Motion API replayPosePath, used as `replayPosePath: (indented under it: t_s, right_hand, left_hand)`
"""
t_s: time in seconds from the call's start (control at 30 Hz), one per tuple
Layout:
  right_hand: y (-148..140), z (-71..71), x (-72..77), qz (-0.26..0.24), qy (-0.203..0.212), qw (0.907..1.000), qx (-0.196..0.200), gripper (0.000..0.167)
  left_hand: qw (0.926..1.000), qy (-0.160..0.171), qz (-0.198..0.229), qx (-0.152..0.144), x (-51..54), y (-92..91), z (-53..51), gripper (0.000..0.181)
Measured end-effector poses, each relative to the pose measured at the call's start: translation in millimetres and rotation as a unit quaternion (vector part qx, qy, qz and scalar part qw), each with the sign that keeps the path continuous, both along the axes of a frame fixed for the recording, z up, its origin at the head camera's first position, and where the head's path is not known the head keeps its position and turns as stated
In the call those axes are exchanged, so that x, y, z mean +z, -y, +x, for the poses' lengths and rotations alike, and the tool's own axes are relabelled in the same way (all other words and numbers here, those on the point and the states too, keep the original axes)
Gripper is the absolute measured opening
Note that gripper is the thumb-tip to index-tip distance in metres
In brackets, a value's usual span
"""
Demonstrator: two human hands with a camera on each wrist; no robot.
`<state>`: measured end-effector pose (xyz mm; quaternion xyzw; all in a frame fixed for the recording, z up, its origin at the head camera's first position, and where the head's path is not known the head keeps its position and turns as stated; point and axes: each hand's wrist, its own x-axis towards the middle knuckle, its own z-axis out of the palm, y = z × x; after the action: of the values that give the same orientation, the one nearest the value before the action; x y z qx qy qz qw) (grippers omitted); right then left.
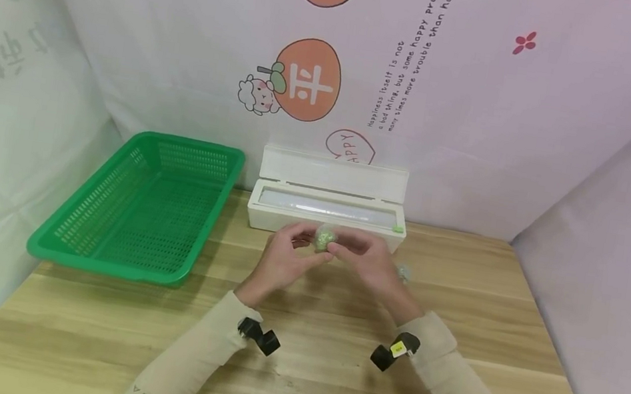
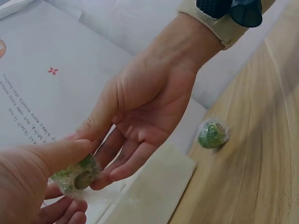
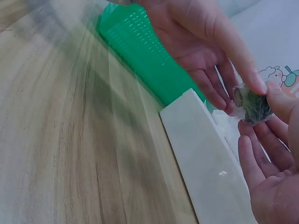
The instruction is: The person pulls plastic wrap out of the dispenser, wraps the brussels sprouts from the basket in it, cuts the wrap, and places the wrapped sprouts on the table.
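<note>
In front of the white box, both hands hold a small broccoli floret (image 1: 325, 239) wrapped in clear cling film. The left hand (image 1: 285, 260) pinches it from the left, thumb on the near side. From the right, the right hand (image 1: 369, 262) pinches the same floret between thumb and fingers. The cut stem of the held broccoli floret (image 2: 84, 179) shows through the film in the left wrist view. A second wrapped broccoli floret (image 2: 212, 134) lies on the table beyond the right hand, partly hidden by it in the head view.
A white cling film dispenser (image 1: 264, 218) stands against the back wall with its lid (image 1: 333, 174) raised and a green slider (image 1: 398, 229) at its right end. The green plastic basket (image 1: 202, 235) sits at the left of the wooden table (image 1: 319, 386). Printed cloth walls surround the table.
</note>
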<state>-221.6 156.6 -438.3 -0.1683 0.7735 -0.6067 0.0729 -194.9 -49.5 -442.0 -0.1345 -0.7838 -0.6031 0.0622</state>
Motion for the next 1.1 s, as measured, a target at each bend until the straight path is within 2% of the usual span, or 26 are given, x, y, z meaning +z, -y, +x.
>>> replayPosePath:
  t_s: [0.1,0.17,0.3,0.43,0.5,0.57,0.7,0.73,0.83,0.97,1.1]
  right_hand:
    - [0,0.2,0.7,0.001,0.005,1.0,0.007,0.037]
    - [-3,0.3,2.3,0.01,0.007,0.9999,-0.007,0.037]
    - [-13,-2.5,5.1,0.02,0.004,0.9968,-0.078,0.04]
    - [-22,-9.2,4.2,0.03,0.03,0.9904,-0.131,0.049]
    - [-25,-12.0,2.0,0.043,0.055,0.99,-0.123,0.055]
    - [-26,-13.9,-0.6,0.035,0.076,0.9926,-0.088,0.059]
    - [-23,-16.3,-7.6,-0.036,0.106,0.9935,-0.022,0.056]
    - [-23,-16.4,-8.8,-0.046,0.104,0.9933,-0.019,0.054]
    - [-20,-15.5,-10.5,-0.055,0.086,0.9939,-0.042,0.044]
    - [-16,-12.7,-7.3,-0.038,0.03,0.9954,-0.083,0.034]
    - [-10,-8.5,-1.7,-0.024,-0.027,0.9948,-0.095,0.027]
  left_hand:
    - [0.9999,0.006,0.013,-0.001,-3.9,1.9,-1.8,0.048]
    - [0.9995,0.016,0.029,-0.001,-6.9,4.1,-3.5,0.048]
    - [0.9949,0.057,0.083,-0.012,-10.6,11.7,-6.5,0.047]
    - [0.9885,0.087,0.12,-0.03,-10.0,18.6,-8.3,0.048]
    - [0.9877,0.092,0.121,-0.038,-9.6,20.7,-8.2,0.048]
    - [0.9866,0.095,0.123,-0.049,-10.1,21.3,-8.5,0.047]
    - [0.9838,0.101,0.134,-0.063,-10.6,21.5,-7.6,0.045]
    - [0.9835,0.102,0.135,-0.064,-10.6,21.3,-7.4,0.044]
    - [0.984,0.104,0.132,-0.058,-11.3,20.1,-8.4,0.045]
    - [0.9878,0.094,0.119,-0.035,-12.9,17.4,-11.8,0.047]
    - [0.99,0.08,0.116,-0.008,-15.3,15.0,-14.8,0.045]
